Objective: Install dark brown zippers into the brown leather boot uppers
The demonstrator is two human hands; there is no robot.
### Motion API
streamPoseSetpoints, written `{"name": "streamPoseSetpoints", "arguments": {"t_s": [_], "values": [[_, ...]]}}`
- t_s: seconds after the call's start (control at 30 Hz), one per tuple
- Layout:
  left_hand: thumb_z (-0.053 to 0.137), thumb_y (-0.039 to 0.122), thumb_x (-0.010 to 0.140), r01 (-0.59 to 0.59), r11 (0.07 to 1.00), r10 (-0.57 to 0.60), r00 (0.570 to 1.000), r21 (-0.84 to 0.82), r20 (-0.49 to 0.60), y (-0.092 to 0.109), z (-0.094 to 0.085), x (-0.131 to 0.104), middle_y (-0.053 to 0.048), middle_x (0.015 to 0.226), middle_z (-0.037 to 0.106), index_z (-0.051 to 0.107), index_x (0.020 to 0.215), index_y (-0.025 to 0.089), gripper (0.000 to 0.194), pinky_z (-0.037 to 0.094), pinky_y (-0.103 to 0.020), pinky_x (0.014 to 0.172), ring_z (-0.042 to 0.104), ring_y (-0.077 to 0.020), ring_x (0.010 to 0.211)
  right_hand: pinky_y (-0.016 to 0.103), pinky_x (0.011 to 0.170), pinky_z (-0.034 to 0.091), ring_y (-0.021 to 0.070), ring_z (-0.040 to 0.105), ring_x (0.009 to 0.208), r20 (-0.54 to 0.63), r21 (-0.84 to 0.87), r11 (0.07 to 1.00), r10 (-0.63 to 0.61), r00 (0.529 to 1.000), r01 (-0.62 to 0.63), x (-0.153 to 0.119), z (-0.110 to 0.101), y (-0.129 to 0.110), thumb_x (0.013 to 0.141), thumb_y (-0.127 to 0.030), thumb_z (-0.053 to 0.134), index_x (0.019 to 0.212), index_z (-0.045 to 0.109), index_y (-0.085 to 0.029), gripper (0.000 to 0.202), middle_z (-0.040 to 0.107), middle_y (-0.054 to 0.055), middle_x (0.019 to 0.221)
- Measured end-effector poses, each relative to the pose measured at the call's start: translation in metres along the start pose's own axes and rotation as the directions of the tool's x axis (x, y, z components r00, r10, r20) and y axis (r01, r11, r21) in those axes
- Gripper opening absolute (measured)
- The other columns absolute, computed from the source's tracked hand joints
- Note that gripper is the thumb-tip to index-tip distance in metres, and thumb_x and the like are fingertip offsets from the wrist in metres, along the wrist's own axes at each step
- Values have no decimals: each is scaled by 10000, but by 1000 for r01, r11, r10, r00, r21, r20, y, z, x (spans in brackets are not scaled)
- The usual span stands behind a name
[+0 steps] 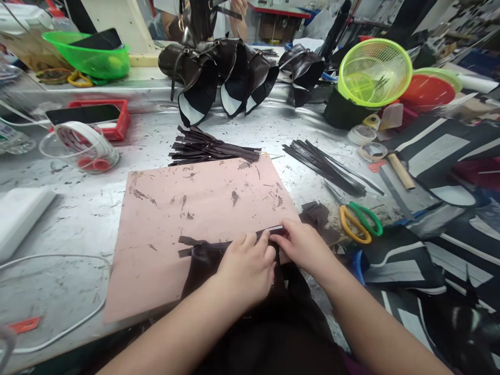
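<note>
A dark brown zipper [209, 244] lies along the top edge of a dark brown leather piece [201, 271], at the near side of the pink board [175, 203]. Its loose tape ends stick out past the leather on the left. My left hand [248, 265] is closed over the leather and zipper, fingers curled, knuckles up. Just to its right, my right hand [302, 244] pinches the far end of the zipper strip between thumb and fingers. A pale sliver shows on the strip between the hands. The lower part of the leather is hidden by my arms.
Zippers [211, 146] lie bundled behind the board, with black strips [324, 166] to their right. Scissors [359, 221] rest near my right hand. A hammer [401, 171], lined leather pieces [398, 265] and a green basket [375, 73] stand right. Boot uppers [234, 73] line the back.
</note>
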State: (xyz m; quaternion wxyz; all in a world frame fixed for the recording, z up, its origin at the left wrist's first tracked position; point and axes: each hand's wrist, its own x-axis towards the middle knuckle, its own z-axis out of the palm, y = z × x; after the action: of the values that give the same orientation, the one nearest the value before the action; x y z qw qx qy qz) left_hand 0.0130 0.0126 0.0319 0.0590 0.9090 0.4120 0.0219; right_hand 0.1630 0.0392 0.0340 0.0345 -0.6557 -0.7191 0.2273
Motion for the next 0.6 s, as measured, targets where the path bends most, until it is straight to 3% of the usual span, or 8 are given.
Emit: {"name": "streamPoseSetpoints", "arguments": {"t_s": [0.2, 0.3, 0.4, 0.43, 0.5, 0.57, 0.6], "values": [[457, 157, 726, 71, 997, -72, 997, -41, -16, 5, -2, 9, -67, 1018, 614, 577, 927, 147, 234, 359, -337, 756, 510, -210, 857, 233, 590, 393, 148, 555, 612, -145, 137, 987, -58, 988, 78, -19, 13, 1, 763, -211, 466, 771, 577, -180, 115, 602, 3, 626], [440, 156, 751, 122, 992, -123, 992, -32, -36, 5, -3, 8, -53, 919, 639, 550, 1058, 160, 327, 345, -354, 761, 509, -214, 831, 263, 673, 423, 175, 582, 734, -116, 98, 970, -213, 970, 225, -31, 16, -3, 765, -164, 429, 908, 607, -155, 229, 653, 57, 793], [410, 138, 776, 128, 991, -125, 990, 31, -69, 5, -1, 7, -59, 989, 639, 492, 1188, 154, 420, 325, -380, 788, 505, -230, 877, 262, 751, 433, 174, 582, 864, -28, 80, 947, -311, 950, 313, -34, 6, 9, 777, -159, 431, 1060, 575, -169, 318, 646, 69, 966], [400, 124, 778, 133, 990, -129, 989, 53, -76, 6, 1, 6, -61, 1024, 633, 497, 1190, 152, 424, 318, -387, 797, 503, -235, 899, 260, 766, 432, 170, 580, 880, -40, 57, 960, -274, 961, 276, -33, 0, 19, 795, -173, 423, 1054, 581, -180, 304, 640, 66, 980], [389, 97, 773, 150, 985, -143, 986, 88, -81, 8, 4, 6, -66, 1089, 612, 518, 1175, 146, 425, 306, -396, 816, 496, -242, 937, 277, 780, 428, 179, 575, 889, -160, -49, 997, -71, 985, 64, -28, -15, 49, 830, -178, 381, 1018, 599, -173, 288, 622, 86, 988], [383, 79, 768, 160, 981, -150, 985, 114, -87, 11, 8, 4, -67, 1157, 579, 499, 1201, 145, 453, 298, -398, 833, 485, -247, 975, 331, 792, 416, 232, 559, 937, -334, -191, 948, 179, 925, -253, -19, -28, 85, 820, -109, 341, 1118, 538, -95, 358, 576, 164, 1053], [379, 74, 769, 162, 979, -151, 984, 125, -93, 12, 10, 4, -68, 1184, 562, 486, 1216, 142, 465, 297, -396, 839, 479, -248, 988, 359, 768, 419, 264, 564, 926, -326, -243, 901, 273, 905, -359, -15, -33, 101, 805, -80, 331, 1184, 476, -44, 408, 568, 205, 1044]]}}
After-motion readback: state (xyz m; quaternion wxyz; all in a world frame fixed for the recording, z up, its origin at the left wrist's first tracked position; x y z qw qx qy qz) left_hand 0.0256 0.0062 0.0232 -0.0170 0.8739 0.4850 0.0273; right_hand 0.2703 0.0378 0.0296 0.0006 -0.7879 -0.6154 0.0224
